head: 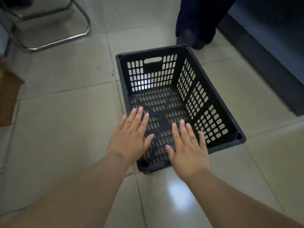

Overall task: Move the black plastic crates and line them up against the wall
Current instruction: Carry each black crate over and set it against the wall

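Observation:
One black plastic crate [212, 89] with slotted walls and a handle hole stands empty on the tiled floor, angled with its long side running away to the upper left. My left hand [130, 137] and my right hand [189, 148] are stretched out flat, fingers straight and spread, over the crate's near short end. Neither hand grips anything. Whether the palms touch the near rim is unclear, as they hide it.
Another person's dark trouser legs and shoes [192, 38] stand just beyond the crate's far right corner. A dark wall base [263, 63] runs along the right. A chrome chair frame [57, 40] stands at upper left, a brown cardboard box [8, 96] at the left edge.

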Tool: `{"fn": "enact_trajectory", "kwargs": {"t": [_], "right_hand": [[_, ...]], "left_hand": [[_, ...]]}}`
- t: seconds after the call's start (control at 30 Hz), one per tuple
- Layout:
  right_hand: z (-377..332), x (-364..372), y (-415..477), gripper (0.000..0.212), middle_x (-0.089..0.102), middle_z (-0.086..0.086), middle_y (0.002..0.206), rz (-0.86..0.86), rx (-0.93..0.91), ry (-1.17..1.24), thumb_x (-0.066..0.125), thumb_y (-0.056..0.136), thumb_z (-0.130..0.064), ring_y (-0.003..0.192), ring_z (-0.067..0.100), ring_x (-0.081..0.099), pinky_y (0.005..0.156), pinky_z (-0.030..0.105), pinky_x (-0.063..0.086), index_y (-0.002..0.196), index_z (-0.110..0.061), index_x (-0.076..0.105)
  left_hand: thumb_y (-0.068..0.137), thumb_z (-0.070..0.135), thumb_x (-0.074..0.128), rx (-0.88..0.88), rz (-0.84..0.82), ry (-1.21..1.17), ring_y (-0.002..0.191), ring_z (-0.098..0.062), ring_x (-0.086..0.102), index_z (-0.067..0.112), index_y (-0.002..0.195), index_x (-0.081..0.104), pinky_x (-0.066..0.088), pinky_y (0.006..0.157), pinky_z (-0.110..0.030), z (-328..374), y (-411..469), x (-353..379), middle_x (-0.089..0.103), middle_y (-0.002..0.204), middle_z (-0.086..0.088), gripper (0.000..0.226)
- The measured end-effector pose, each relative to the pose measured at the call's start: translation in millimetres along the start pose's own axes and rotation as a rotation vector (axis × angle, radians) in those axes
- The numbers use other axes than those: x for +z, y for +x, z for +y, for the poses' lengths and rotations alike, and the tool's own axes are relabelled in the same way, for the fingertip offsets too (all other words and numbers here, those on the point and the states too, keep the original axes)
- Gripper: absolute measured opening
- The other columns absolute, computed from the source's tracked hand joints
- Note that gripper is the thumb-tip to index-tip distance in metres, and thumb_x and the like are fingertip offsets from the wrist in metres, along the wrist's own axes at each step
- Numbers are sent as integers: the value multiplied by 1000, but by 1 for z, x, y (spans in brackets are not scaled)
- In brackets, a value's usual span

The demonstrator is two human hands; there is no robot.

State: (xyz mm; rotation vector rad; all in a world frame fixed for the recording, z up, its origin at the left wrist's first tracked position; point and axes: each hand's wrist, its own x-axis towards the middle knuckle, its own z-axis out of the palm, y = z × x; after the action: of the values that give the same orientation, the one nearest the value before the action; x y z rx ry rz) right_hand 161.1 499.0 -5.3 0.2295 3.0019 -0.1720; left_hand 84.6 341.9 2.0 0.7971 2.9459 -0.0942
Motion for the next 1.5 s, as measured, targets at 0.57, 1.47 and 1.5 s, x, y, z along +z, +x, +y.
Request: {"fn": "enact_trajectory", "kwargs": {"t": [0.57, 1.47, 1.5], "right_hand": [[28, 41, 33, 64, -16, -5, 153, -70, -131, 17, 2, 86, -55, 138, 10, -21, 110, 41, -19, 141, -30, -17], [70, 16, 71, 58, -39, -6, 140, -325, -139, -434, -1, 90, -58, 128, 9, -38, 88, 35, -39, 132, -31, -32], [69, 18, 74, 59, -39, -6, 140, -317, -141, -432, -1, 90, -58, 128, 9, -38, 88, 35, -39, 132, -31, -31]], "left_hand": [[93, 55, 12, 231, -294, 153, 133, -15, -33, 17, 145, -17, -23, 107, -37, 11, 27, 38, -32, 146, -3, 70], [80, 62, -12, -226, -250, 114, 130, -14, -37, 21, 137, -29, -26, 107, -34, -101, -52, 36, -39, 142, -1, 72], [79, 62, -12, -236, -246, 122, 130, -13, -38, 22, 137, -29, -30, 103, -32, -112, -52, 36, -39, 142, -1, 73]]}}
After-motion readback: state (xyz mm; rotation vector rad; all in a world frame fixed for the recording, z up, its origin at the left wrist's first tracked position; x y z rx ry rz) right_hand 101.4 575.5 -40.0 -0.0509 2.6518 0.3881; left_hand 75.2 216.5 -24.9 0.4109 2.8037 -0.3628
